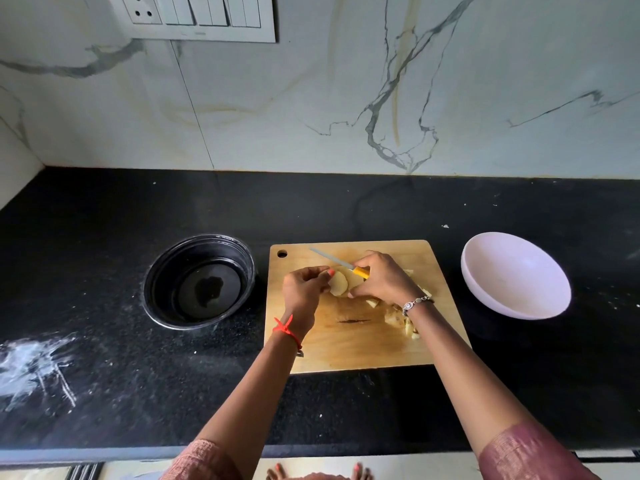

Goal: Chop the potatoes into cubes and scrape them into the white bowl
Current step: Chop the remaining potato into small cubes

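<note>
On the wooden cutting board (346,344), in the middle of the black counter (104,237), a flat piece of potato (338,283) sits between the person's two hands. The left hand (303,289) pinches its near edge with the fingertips. The right hand (382,278) is curled round the yellow handle of a small knife (332,259), whose blade points away to the far left, lifted off the potato and not cutting. Its lower fingers seem to touch the piece as well, as if turning or seating it.

A small heap of cut pieces (398,320) lies at the right side of the board, partly under the right wrist. The white bowl (485,271) stands just beside the board on the right with nothing in it. A black bowl (156,271) with a little liquid at the bottom stands to the left.

From where I stand, the job is partway through: some potato is cubed and none scraped across. To do this cut well I'd lay the piece on its flat face so it can't rock, tuck the left fingertips back from the edge, and bring the blade down square for strips, then turn them and cut across for even cubes. The piece is thin and probably slick, so slipping under the blade is the thing to watch.
</note>
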